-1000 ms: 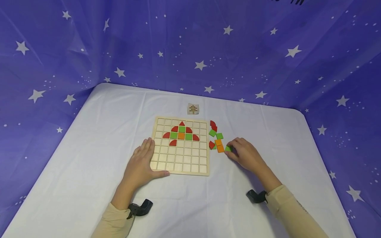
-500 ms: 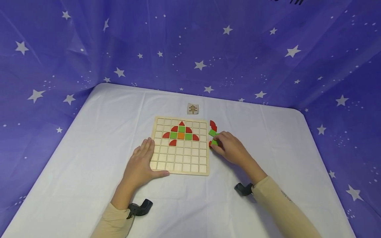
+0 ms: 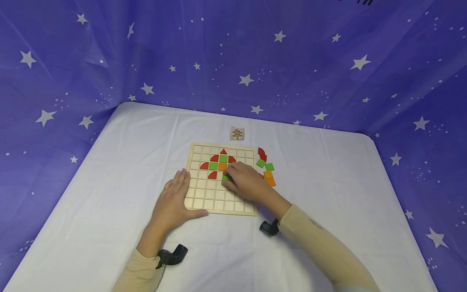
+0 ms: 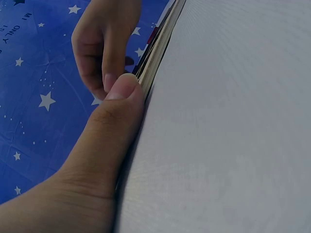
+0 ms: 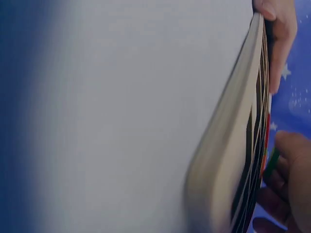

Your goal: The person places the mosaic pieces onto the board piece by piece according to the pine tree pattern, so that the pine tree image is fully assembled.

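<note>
A wooden grid board [image 3: 198, 194] lies on the white table, with red, green and orange tiles forming a stepped shape in its upper half. My left hand [image 3: 173, 200] rests along the board's left side, fingers straight, the thumb at the near edge, as the left wrist view also shows. Over the middle of the board, my right hand [image 3: 246, 181] pinches a green square tile [image 3: 226, 177] just below the orange tile [image 3: 222, 166] and right of a red quarter-round tile [image 3: 213, 175]. In the right wrist view the green tile [image 5: 273, 162] shows between thumb and fingers.
Right of the board lie loose tiles: red pieces [image 3: 262, 154], green squares [image 3: 269, 166] and orange squares [image 3: 269, 178]. A small card with a tree-like grid picture [image 3: 237, 133] lies beyond the board. A starry purple curtain [image 3: 244, 61] hangs behind the table.
My right hand has carried the green square tile left from the loose pieces to over the board's middle. The left hand has stayed at the board's edge.
</note>
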Available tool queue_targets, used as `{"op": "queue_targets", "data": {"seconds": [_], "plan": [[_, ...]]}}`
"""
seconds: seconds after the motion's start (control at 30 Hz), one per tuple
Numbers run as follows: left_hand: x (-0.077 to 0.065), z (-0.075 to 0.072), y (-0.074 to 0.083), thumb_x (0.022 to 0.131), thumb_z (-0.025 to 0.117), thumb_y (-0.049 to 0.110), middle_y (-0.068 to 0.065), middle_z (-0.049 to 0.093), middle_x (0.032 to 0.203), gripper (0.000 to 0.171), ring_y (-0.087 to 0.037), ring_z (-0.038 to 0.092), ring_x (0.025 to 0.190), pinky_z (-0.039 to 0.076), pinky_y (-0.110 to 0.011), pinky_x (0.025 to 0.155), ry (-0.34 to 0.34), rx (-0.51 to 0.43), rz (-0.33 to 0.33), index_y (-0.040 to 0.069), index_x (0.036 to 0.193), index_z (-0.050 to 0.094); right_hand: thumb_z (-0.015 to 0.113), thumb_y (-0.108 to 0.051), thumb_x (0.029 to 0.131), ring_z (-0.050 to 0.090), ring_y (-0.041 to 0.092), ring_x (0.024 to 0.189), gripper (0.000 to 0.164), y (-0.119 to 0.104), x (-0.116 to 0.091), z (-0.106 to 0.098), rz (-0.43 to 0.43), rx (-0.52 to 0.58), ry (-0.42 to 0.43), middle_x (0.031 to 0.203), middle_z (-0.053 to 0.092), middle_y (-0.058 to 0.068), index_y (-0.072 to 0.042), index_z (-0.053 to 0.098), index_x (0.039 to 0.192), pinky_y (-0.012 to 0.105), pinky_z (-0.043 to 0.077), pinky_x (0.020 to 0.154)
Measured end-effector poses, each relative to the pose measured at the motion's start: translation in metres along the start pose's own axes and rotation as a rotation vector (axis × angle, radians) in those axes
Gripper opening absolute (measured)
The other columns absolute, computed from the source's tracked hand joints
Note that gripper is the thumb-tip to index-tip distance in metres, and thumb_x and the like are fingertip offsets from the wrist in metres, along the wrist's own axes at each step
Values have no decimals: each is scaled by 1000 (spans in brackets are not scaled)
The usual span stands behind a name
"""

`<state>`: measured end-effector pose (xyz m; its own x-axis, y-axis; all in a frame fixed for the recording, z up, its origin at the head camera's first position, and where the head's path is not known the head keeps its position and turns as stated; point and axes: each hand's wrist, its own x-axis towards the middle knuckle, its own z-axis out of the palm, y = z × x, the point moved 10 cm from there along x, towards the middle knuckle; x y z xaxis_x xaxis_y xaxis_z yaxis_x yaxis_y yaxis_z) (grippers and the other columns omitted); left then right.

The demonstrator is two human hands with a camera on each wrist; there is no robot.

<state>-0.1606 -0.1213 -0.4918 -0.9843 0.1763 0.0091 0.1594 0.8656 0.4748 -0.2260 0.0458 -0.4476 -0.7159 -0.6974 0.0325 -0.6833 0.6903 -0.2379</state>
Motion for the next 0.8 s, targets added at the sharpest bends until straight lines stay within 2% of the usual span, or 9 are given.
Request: {"op": "queue_targets", "data": {"seconds": [0.23, 0.4, 0.67, 0.8], "plan": [[0, 1, -1, 61, 65, 88, -14, 13, 167, 139, -31, 11, 156, 17, -50, 125, -1, 11, 2, 1, 158, 16, 62, -39, 97, 58, 14, 94, 33, -13, 9, 2, -47, -91, 61, 107, 64, -1, -12, 68, 115, 30, 55, 81], [0, 0, 0, 61, 64, 89, -14, 14, 167, 139, -32, 12, 155, 17, -51, 125, 2, 10, 3, 1, 158, 17, 61, -39, 98, 58, 15, 95, 31, -12, 12, 5, -45, -108, 61, 108, 64, -1, -13, 68, 114, 29, 54, 81], [0, 1, 0, 61, 62, 91, -14, 13, 167, 140, -31, 11, 156, 17, -50, 125, -2, 9, 4, 1, 158, 16, 63, -36, 97, 56, 13, 86, 26, -14, 14, 6, -61, -98, 80, 99, 62, -3, -14, 73, 108, 26, 52, 73], [0, 2, -1, 61, 60, 92, -14, 12, 167, 140, -31, 10, 156, 16, -49, 125, -4, 7, 4, 2, 158, 15, 66, -35, 95, 56, 10, 84, 22, -11, 15, 5, -29, -30, 86, 96, 61, -6, -17, 74, 105, 23, 51, 71]]}}
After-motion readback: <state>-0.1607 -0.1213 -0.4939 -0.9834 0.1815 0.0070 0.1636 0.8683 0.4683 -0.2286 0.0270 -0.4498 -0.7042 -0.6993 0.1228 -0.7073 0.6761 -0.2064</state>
